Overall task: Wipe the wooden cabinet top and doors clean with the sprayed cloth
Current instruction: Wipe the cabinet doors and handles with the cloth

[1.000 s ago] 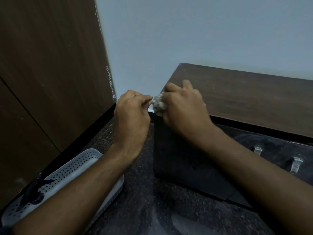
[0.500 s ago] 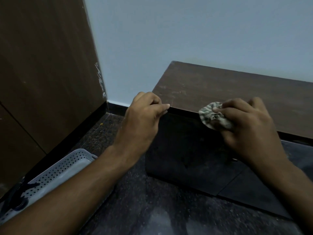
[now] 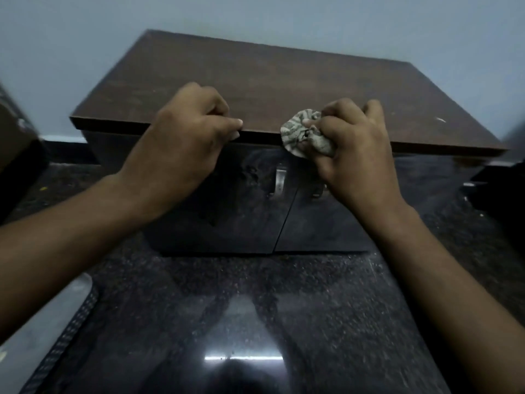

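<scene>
A low wooden cabinet stands against the wall, its brown top (image 3: 270, 78) facing me. Below the top are two dark glossy doors (image 3: 227, 211), each with a metal handle (image 3: 279, 180). My right hand (image 3: 352, 146) grips a crumpled patterned cloth (image 3: 301, 135) and presses it against the front edge of the top, near the middle. My left hand (image 3: 184, 137) rests on the same edge further left, with its fingers curled and the fingertips touching the lip.
The floor (image 3: 255, 308) is dark polished stone with a light glare. A white perforated basket (image 3: 42, 331) lies at the lower left. A brown panel (image 3: 14, 129) stands at the far left and a dark object (image 3: 505, 189) at the right edge.
My right hand has slid the cloth to the right along the cabinet's front edge, from the left corner to the middle. My left hand followed along the edge, and my view swung right.
</scene>
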Tool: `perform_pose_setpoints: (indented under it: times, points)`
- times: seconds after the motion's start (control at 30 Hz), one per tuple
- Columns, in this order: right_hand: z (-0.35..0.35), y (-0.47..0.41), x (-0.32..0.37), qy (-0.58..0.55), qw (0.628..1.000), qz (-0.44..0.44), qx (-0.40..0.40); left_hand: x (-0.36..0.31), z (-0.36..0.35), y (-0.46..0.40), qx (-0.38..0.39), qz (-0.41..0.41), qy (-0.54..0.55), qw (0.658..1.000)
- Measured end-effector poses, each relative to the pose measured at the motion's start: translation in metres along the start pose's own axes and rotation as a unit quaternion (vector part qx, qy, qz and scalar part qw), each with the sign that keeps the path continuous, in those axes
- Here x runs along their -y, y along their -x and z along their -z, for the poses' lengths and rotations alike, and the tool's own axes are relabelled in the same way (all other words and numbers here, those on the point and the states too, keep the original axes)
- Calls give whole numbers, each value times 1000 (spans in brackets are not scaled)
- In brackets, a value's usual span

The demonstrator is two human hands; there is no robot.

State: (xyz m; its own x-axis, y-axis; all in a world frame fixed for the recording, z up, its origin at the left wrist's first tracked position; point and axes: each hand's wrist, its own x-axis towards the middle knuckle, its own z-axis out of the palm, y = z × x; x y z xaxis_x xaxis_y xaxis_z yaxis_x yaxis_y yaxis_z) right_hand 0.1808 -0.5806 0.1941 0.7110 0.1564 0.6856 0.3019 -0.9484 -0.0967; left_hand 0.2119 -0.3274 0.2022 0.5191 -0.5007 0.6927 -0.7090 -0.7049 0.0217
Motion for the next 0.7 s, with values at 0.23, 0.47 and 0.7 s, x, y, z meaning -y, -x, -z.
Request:
perform_pose_setpoints:
  times: [0.23, 0.47, 0.7]
  points:
    - [-1, 7, -8, 25, 999, 19, -22, -32, -22, -18, -28, 2, 38, 999]
    - [-21, 49, -19, 20, 972, -97, -211, -31, -20, -13, -54, 32, 43, 997]
    - [-40, 50, -7, 14, 965, -66, -252, -35, -20, -12, -64, 22, 33, 997]
